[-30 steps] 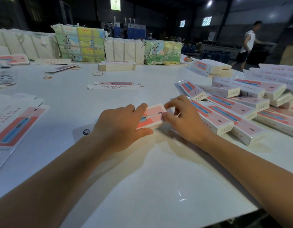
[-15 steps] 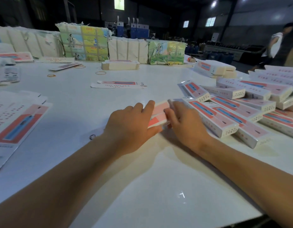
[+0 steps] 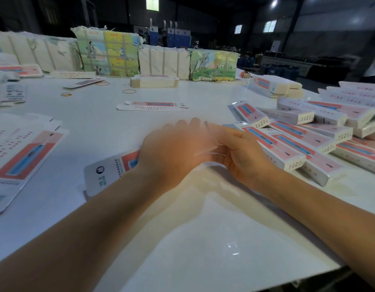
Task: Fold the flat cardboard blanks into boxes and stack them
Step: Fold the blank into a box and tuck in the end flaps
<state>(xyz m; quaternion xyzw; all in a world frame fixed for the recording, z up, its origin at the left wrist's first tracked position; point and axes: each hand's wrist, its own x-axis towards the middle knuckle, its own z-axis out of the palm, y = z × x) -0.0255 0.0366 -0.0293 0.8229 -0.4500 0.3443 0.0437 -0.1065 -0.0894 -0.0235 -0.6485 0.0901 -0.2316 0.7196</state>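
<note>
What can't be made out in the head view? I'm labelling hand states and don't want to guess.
- Left hand: motion blur smears its fingers, so its grip is unclear.
- Box being folded: both hands cover its far end; the flap's state is hidden.
- Right hand: fingers curl round thin card edges, but which flap is blurred.
- Folded boxes: the pile runs off the right edge.
- Print on the flat blank: too small to read.

The room was a dim, large hall with dark walls [image 3: 329, 34]. Small bright windows [image 3: 270, 26] sat high on the far wall, and another lit pane [image 3: 152, 3] glowed near the top. A ceiling lamp [image 3: 274, 3] shone at upper right. A broad white table [image 3: 203, 239] filled the foreground, its surface glossy. Blue cabinets [image 3: 174, 36], possibly machines, stood far behind.
</note>
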